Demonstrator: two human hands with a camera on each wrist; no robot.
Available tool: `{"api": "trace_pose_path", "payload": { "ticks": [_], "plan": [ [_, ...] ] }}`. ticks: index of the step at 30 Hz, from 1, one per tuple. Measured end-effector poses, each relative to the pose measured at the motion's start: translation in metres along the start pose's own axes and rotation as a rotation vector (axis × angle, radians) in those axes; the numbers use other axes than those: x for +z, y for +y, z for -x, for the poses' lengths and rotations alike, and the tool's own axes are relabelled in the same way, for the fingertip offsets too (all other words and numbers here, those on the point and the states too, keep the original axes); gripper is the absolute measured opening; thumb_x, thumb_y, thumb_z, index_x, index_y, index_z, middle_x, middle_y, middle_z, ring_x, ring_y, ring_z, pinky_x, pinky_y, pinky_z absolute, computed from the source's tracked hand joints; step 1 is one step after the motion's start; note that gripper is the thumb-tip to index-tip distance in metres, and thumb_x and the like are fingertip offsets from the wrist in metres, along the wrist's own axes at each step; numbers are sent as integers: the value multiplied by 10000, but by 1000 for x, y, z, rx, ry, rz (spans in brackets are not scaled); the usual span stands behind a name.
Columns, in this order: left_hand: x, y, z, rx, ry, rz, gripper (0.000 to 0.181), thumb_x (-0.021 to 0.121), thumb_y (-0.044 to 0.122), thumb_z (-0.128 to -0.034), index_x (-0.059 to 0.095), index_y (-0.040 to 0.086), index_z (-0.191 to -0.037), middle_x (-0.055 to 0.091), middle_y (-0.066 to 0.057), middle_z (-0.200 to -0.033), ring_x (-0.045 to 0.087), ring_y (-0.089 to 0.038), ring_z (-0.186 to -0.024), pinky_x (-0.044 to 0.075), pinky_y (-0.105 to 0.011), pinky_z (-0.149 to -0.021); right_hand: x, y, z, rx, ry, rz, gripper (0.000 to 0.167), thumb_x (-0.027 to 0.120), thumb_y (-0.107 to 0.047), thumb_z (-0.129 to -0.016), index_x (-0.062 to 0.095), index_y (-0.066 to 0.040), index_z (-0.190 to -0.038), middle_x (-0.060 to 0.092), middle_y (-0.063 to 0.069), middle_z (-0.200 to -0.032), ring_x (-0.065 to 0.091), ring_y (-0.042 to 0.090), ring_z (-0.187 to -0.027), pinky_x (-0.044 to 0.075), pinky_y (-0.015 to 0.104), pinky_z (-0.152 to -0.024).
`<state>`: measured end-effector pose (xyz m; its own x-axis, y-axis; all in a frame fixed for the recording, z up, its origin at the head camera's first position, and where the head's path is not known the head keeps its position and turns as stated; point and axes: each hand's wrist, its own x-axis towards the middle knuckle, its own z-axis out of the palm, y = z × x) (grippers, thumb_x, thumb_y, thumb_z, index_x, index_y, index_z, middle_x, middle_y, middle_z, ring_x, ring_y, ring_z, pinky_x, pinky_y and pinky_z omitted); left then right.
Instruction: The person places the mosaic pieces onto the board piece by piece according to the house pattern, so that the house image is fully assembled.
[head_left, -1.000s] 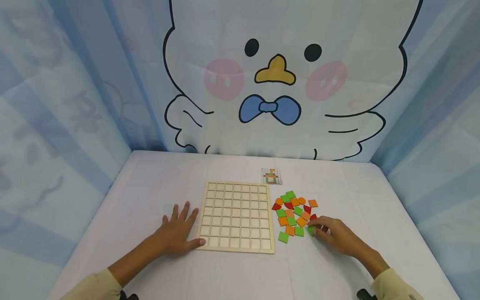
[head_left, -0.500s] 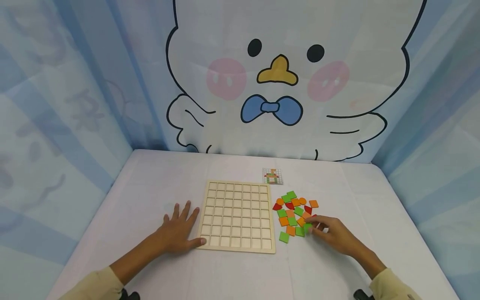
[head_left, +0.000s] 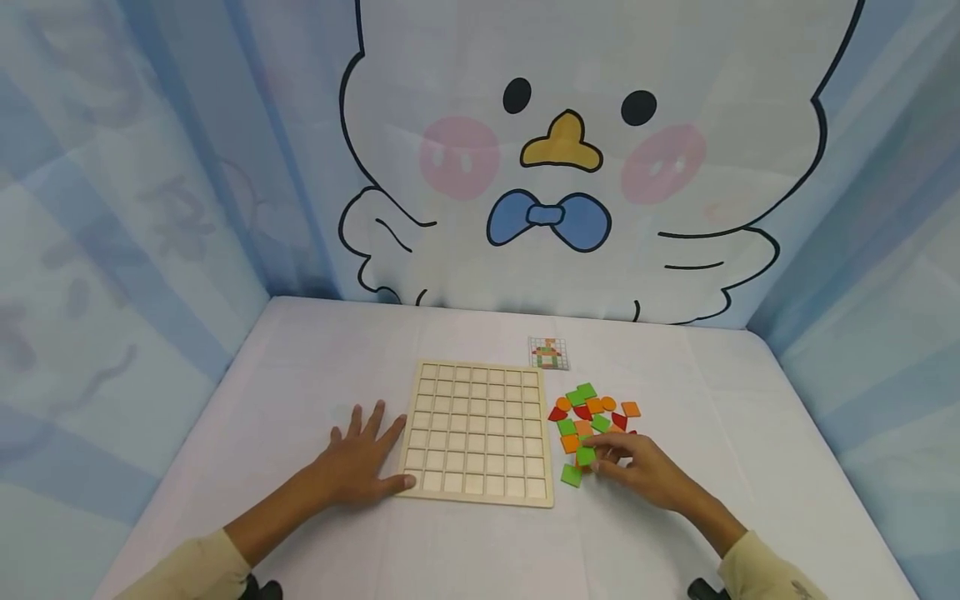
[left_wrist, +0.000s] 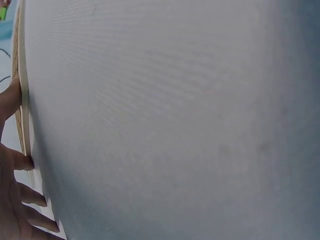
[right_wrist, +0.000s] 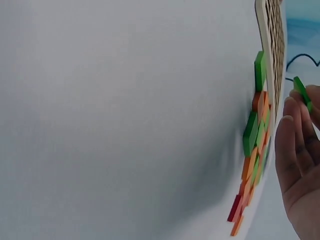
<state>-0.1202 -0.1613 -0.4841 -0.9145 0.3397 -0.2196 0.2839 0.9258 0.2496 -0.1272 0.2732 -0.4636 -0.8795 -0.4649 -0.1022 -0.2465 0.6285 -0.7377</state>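
My right hand (head_left: 647, 472) pinches a green square tile (right_wrist: 301, 92) between thumb and fingers, lifted off the table in the right wrist view. In the head view it hovers over the near part of a spread of green, orange and red tiles, hiding some of them. A wooden grid board (head_left: 480, 433) lies flat left of the tiles, its square cells bare. My left hand (head_left: 358, 471) lies spread on the table at the board's left side, its thumb on the near left corner and its fingers straight.
A small pattern card (head_left: 549, 353) with a coloured figure on a grid lies behind the board's far right corner. One green tile (head_left: 572, 476) sits at the near edge of the spread. A printed curtain (head_left: 525, 275) closes off the table's far side.
My right hand has picked up the green tile from the right edge of the spread and carried it left across the tiles. My left hand stays at the board.
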Motion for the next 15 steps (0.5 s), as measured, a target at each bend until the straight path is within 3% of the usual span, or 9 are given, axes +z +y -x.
{"api": "trace_pose_path", "payload": {
  "ticks": [7, 15],
  "plan": [
    [1, 1, -1, 3, 3, -6, 926, 576, 689, -832, 345, 112, -1519, 195, -297, -1582, 179, -620, -1395, 286, -799, -962, 17, -17, -11, -66, 1, -73, 294, 686, -171, -914, 669, -120, -1203, 630, -11, -904, 603, 77, -804, 529, 233, -690],
    [0, 3, 0, -8, -1, -5, 918, 587, 663, -842, 340, 95, -1518, 189, -313, -1577, 181, -631, -1387, 280, -803, -960, 40, -32, -27, -112, -41, -177, 272, 698, -152, -904, 668, -118, -1173, 630, 51, -896, 607, 80, -751, 532, 243, -602]
  ]
}}
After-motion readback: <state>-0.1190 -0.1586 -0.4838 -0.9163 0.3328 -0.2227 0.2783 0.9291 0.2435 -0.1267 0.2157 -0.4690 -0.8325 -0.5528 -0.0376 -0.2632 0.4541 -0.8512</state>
